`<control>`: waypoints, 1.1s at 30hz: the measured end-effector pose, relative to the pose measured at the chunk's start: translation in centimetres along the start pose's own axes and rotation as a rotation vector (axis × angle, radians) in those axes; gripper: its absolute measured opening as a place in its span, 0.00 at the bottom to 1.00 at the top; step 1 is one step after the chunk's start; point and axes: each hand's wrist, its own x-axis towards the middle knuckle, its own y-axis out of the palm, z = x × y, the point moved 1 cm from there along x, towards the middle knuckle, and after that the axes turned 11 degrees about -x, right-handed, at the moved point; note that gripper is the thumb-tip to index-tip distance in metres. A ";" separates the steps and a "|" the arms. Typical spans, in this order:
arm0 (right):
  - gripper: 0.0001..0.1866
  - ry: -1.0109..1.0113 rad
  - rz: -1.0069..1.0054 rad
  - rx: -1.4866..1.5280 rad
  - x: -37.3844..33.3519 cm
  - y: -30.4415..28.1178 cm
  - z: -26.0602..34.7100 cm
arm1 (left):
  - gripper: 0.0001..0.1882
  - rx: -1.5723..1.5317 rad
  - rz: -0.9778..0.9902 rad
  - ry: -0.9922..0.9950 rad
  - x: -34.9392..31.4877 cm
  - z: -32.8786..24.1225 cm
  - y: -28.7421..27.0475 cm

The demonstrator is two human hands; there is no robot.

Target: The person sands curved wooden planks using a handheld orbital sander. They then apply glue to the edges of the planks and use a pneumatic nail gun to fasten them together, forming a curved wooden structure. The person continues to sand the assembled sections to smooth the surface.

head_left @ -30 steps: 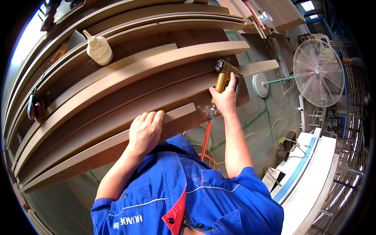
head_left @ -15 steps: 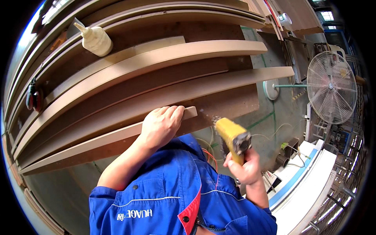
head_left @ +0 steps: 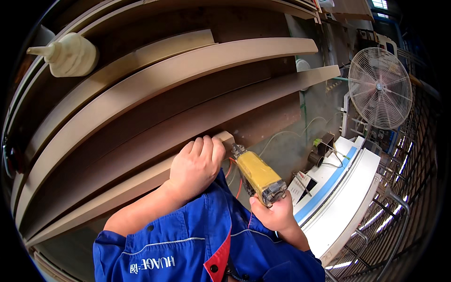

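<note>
My left hand [head_left: 196,164] is closed over the right end of a long pale wooden strip [head_left: 124,191], the one closest to my body. In my right hand [head_left: 277,215] is a yellow nail gun [head_left: 257,173], gripped by its handle. The gun's nose sits at the end of the strip, just right of my left hand; whether it touches the wood I cannot tell. Beyond the strip lies a long wooden board [head_left: 197,116], and behind that a curved pale wooden piece [head_left: 174,71].
A whitish glue bottle [head_left: 74,55] stands at the far left among the boards. An orange hose [head_left: 240,184] hangs beside my body. To the right are a large fan [head_left: 379,87] and a white bench with a blue strip [head_left: 354,199]. A cable [head_left: 275,137] crosses the floor.
The nail gun in my right hand has come left and in, its nose now at the strip's end. My left hand stays on the strip. The view has shifted.
</note>
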 end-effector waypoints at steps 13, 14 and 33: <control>0.22 -0.006 0.018 -0.110 0.8 -0.1 0.3 | 0.20 -0.015 -0.036 0.005 -0.1 -0.2 0.0; 0.22 -0.014 0.016 -0.118 1.0 -0.1 0.6 | 0.20 -0.021 -0.029 0.002 -0.1 -0.2 0.0; 0.08 0.095 0.022 0.098 0.4 -0.8 -1.6 | 0.12 -0.041 -0.076 -0.079 -1.6 0.9 -0.9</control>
